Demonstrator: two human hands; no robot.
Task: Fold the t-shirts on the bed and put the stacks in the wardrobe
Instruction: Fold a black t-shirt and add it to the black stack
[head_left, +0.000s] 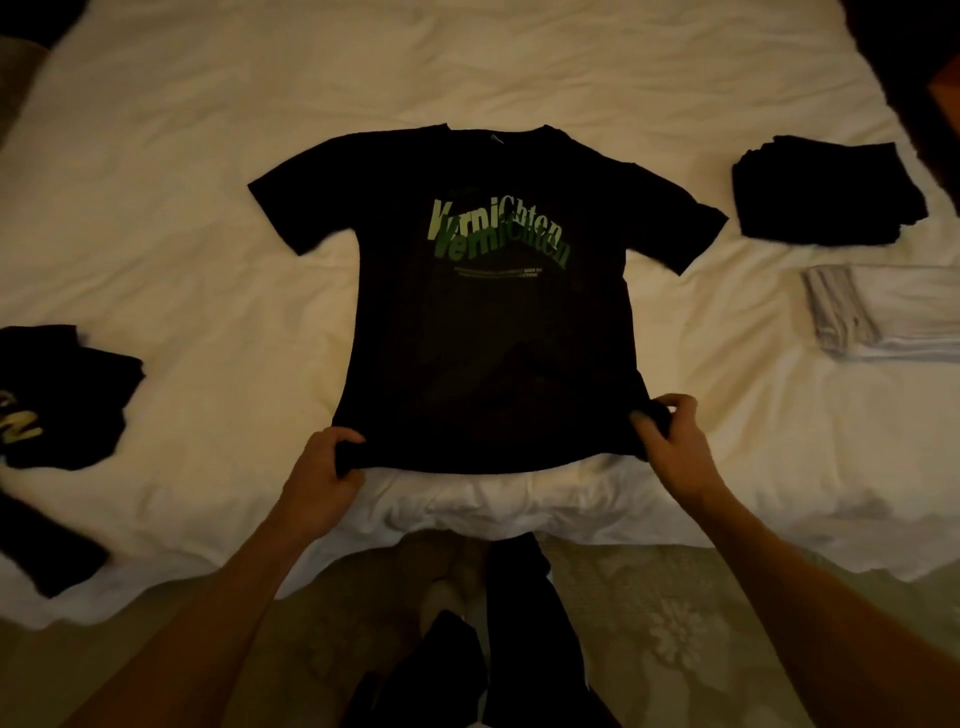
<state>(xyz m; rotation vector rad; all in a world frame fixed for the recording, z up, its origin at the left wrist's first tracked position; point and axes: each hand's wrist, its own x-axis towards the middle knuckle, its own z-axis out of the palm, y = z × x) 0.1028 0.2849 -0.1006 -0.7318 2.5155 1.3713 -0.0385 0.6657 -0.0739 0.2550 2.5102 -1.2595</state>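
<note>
White bed (208, 156), black printed t-shirt (488, 322) flat, hem corners pinched in left hand (324, 480) and right hand (675, 447) grips: uneven tug, skewed fold.

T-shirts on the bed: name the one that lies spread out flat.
The black t-shirt with green lettering, at the middle of the bed; both hands grip its hem. The others lie folded or crumpled.

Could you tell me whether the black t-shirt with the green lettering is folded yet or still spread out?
Spread out: the black t-shirt lies flat, print up, both sleeves out, while the left hand and right hand grip its hem.
</note>
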